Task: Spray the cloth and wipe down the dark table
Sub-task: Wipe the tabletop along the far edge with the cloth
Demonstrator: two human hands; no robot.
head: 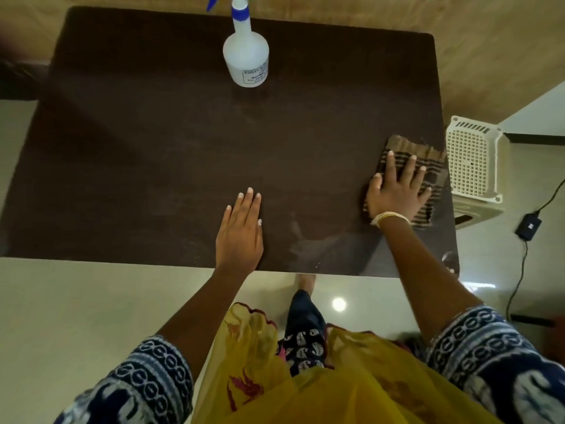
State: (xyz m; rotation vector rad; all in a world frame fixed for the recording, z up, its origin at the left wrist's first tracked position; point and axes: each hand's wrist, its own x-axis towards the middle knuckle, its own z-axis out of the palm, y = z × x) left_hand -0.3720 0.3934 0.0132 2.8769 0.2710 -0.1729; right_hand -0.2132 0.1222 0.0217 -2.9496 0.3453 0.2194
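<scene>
The dark brown table fills most of the head view. A brown striped cloth lies flat near the table's right edge. My right hand presses down on the cloth with fingers spread; it covers the cloth's left half. My left hand rests flat on the bare tabletop near the front edge, fingers together, holding nothing. A white spray bottle with a blue trigger and collar stands upright at the table's far middle, apart from both hands.
A white perforated plastic stool stands just past the table's right edge. A black adapter with a cable lies on the pale tiled floor further right. Faint wet streaks show on the table near the front right.
</scene>
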